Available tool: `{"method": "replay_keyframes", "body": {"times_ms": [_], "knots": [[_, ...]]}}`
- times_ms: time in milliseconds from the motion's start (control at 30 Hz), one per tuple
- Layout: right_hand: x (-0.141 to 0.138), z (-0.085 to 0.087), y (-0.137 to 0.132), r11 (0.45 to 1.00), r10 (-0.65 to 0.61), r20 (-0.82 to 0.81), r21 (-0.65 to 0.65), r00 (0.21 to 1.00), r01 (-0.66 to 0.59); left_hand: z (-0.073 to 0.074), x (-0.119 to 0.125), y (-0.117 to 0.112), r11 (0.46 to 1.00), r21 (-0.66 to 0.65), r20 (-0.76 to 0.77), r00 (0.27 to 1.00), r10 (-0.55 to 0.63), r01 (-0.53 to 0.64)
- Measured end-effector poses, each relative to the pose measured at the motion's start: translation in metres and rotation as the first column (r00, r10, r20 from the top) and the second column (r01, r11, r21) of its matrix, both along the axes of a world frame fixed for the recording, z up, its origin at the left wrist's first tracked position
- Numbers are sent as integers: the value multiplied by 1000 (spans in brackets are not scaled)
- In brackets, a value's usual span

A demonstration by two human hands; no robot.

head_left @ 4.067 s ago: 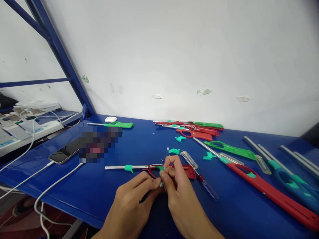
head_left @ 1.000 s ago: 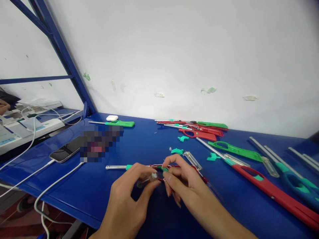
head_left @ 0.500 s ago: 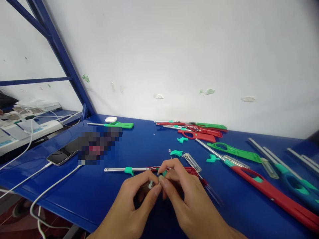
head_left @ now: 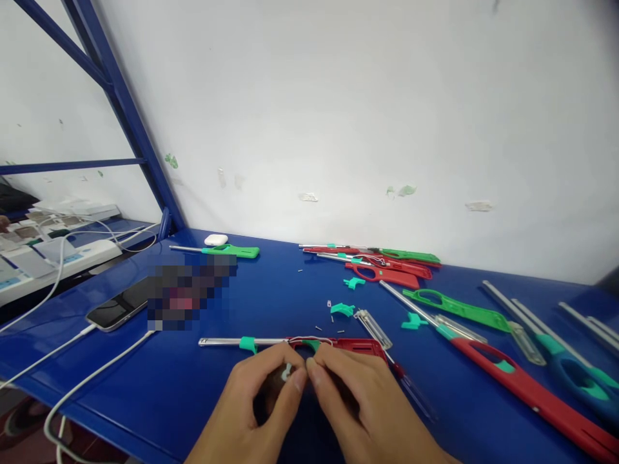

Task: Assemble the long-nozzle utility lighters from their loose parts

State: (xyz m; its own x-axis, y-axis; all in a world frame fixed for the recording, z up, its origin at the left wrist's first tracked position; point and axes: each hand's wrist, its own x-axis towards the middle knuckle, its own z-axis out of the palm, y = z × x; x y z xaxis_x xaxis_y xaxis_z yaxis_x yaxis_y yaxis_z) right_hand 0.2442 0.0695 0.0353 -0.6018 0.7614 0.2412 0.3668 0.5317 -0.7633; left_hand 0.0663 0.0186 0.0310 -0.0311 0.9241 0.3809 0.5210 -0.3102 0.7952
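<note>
My left hand (head_left: 251,406) and my right hand (head_left: 358,406) meet near the front edge of the blue table (head_left: 271,290). The left thumb and forefinger pinch a small whitish part (head_left: 288,372) at their tips. The right fingertips press together against it from the right; whether they hold anything of their own is hidden. Just beyond the fingers lies an opened red long-nosed lighter (head_left: 309,343) with a metal tube, a teal collar and thin wires showing.
Several red, green and blue lighters and loose teal triggers (head_left: 342,309) lie across the middle and right. A phone (head_left: 120,303) on a white cable (head_left: 97,370) lies at the left, with a white earbud case (head_left: 215,240) behind. A white wall rises behind the table.
Both hands have drawn back toward me and lower in view. The right fingers, raised over the lighter a second ago, now press against the left fingertips. The head has tilted up slightly.
</note>
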Motion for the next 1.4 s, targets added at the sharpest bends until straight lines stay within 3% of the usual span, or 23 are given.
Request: {"method": "replay_keyframes", "body": {"times_ms": [133, 300, 367, 567, 767, 1400], "knots": [[2, 5, 0, 998, -59, -91, 14, 994, 61, 1, -5, -7, 998, 40, -35, 998, 55, -54], [-1, 6, 1, 992, -110, -172, -79, 979, 98, 3, -4, 2, 989, 47, 4, 990, -144, 143], [-3, 6, 1, 986, -144, -176, -108, 974, 126, 0, -2, 8, 986, 44, 77, 983, -164, 161], [-3, 5, 2, 977, -178, -164, -148, 970, 155, -5, -1, 8, 993, 8, 222, 968, -118, 119], [-2, 5, 0, 976, -180, -153, -155, 972, 156, 3, 3, 7, 993, 50, 202, 973, -115, 107], [0, 4, -1, 985, -145, -148, -114, 978, 129, 1, 2, 9, 998, 46, 213, 975, -56, 47]]}}
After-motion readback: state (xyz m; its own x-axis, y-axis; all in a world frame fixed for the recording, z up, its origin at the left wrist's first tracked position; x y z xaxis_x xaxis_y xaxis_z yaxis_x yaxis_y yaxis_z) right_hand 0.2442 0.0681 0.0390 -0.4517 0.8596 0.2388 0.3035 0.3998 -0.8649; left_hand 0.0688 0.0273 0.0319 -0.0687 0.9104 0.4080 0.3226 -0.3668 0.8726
